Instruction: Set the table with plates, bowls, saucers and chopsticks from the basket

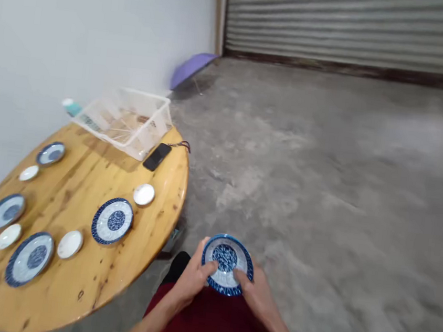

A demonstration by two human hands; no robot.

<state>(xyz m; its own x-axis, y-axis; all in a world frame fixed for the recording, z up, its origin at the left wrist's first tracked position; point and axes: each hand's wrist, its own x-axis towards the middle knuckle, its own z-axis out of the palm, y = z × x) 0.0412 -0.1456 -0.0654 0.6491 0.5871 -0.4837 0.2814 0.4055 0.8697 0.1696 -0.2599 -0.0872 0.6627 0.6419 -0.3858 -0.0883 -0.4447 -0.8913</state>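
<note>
A blue-and-white patterned plate (227, 263) is held in front of my body, over the floor to the right of the table. My left hand (193, 276) grips its left rim with the thumb on top. My right hand (253, 290) grips its lower right rim. Both hands are shut on the plate. On the round wooden table (74, 288) to my left lie several matching blue-and-white plates, the nearest one (112, 220) by the table's right edge, and several small white dishes, one of them (144, 194) beside that plate.
A clear plastic basket (131, 119) stands at the table's far edge, with a black phone (157, 156) next to it. A purple object (192, 68) leans at the wall corner. Bare concrete floor (341, 189) stretches to a metal roller shutter (355, 27).
</note>
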